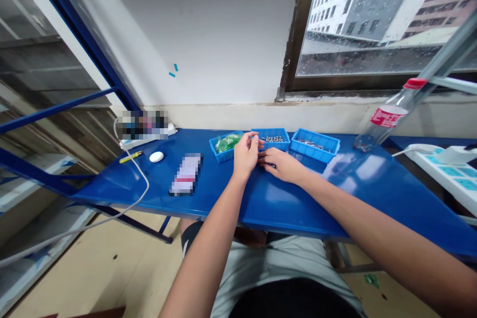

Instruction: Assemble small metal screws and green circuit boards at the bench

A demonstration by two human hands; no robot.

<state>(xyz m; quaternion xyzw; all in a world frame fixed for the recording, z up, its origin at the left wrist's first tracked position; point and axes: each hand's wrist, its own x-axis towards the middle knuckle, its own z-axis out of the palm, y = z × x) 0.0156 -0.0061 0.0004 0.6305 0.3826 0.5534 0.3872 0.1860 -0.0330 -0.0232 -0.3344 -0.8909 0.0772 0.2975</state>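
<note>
The tabletop's [367,198] middle bin [280,146] holds silvery pieces [275,139]; left fingers' [255,141] and right fingers' [267,160] grip is unclear.

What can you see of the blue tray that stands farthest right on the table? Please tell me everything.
The blue tray is rectangular, open-topped and looks like plastic, with a ribbed-looking outer wall. It stands upright, angled, on the table, right of the middle tray; whether they touch is unclear. Thin metallic pieces lie inside. The right hand is nearby, not touching.
</note>
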